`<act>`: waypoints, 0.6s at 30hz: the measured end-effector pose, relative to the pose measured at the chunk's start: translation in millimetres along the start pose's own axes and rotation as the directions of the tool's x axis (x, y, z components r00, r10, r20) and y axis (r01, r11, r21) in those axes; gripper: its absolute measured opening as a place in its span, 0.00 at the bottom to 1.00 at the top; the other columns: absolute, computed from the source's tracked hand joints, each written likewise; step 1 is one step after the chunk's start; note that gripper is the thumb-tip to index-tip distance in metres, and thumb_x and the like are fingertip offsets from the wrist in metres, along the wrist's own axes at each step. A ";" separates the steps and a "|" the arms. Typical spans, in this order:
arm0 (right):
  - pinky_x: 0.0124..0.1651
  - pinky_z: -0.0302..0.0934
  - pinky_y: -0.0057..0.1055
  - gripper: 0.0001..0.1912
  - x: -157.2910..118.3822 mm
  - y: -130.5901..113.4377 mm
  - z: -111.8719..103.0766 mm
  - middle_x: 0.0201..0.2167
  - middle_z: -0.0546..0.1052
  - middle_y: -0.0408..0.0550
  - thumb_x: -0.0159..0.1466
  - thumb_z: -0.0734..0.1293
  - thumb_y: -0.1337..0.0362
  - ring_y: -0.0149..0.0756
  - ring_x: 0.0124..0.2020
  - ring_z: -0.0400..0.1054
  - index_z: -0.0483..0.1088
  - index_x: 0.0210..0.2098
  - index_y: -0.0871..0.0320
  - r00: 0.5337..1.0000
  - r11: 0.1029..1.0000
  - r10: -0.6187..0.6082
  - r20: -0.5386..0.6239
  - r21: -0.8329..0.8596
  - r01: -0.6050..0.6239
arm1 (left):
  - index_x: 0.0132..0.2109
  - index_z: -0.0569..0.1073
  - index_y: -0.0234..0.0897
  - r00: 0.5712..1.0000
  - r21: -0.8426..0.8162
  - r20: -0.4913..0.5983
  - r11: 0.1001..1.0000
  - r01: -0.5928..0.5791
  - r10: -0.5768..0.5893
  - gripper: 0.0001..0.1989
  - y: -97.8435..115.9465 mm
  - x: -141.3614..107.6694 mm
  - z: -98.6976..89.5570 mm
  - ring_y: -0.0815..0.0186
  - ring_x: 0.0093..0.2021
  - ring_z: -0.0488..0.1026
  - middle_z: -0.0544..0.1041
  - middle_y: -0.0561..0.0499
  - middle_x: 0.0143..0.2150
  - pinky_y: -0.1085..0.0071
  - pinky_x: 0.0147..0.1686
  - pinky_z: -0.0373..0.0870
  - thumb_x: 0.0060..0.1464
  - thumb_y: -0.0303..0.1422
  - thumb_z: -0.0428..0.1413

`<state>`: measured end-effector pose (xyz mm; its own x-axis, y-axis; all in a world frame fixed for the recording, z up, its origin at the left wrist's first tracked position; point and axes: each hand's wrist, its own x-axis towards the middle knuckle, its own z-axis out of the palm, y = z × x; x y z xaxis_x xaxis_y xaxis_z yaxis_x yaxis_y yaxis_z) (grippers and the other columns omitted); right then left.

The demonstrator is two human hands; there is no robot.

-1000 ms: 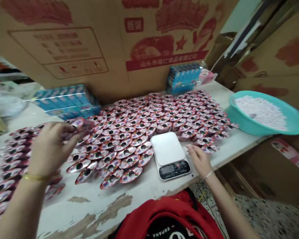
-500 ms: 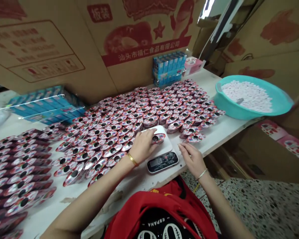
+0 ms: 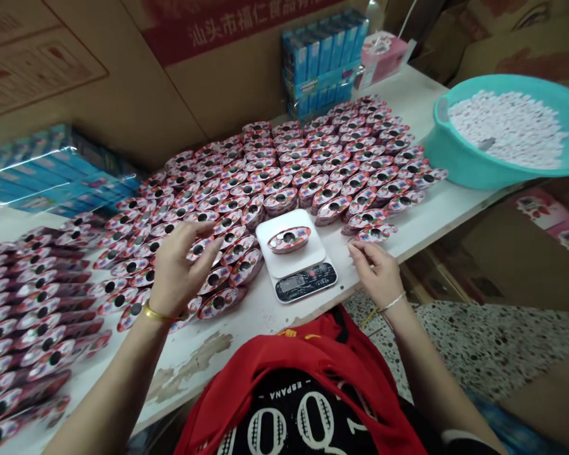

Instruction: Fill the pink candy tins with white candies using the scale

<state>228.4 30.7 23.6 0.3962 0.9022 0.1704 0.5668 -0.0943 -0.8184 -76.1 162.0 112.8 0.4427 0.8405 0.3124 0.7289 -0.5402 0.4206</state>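
Okay, head view: an oval foil-topped candy pack [image 3: 289, 239] sat alone on the white platform of a digital kitchen scale [image 3: 306, 282], with rows of matching packs [image 3: 246, 183] overlapping around it. Left hand [image 3: 177, 268] was raised over the rows, open, fingers spread, holding nothing visible. Right hand [image 3: 374, 272] lay loosely curled on the chipped white table [image 3: 189, 373] just below a pack, apparently empty too. Risk: the packs were slick, shingled and tightly crowded, so a careless brush could slide a row into the scale or knock edge packs off the table. Touching the platform could also throw the reading, which was too blurred to read. Packs looked glossy, metallic, red-pink printed, each with a dark round centre. A teal plastic basin [image 3: 455, 161] held pale pink candies [image 3: 507, 129] at right.
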 end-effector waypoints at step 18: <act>0.36 0.64 0.32 0.15 -1.7 -3.0 3.3 0.34 0.75 0.51 0.67 0.61 0.54 0.38 0.34 0.70 0.72 0.38 0.59 1.000 1.000 -0.003 0.018 0.031 0.002 | 0.64 0.58 0.42 0.910 0.184 0.256 0.908 -0.376 0.325 0.27 22.1 -16.3 61.7 0.51 0.69 0.49 0.53 0.40 0.69 0.50 0.63 0.49 0.60 0.43 0.51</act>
<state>223.6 30.9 24.0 0.3814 0.9100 0.1624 0.5450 -0.0794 -0.8347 -34.9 138.9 64.4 0.7740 0.5998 0.2028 0.5912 -0.7993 0.1078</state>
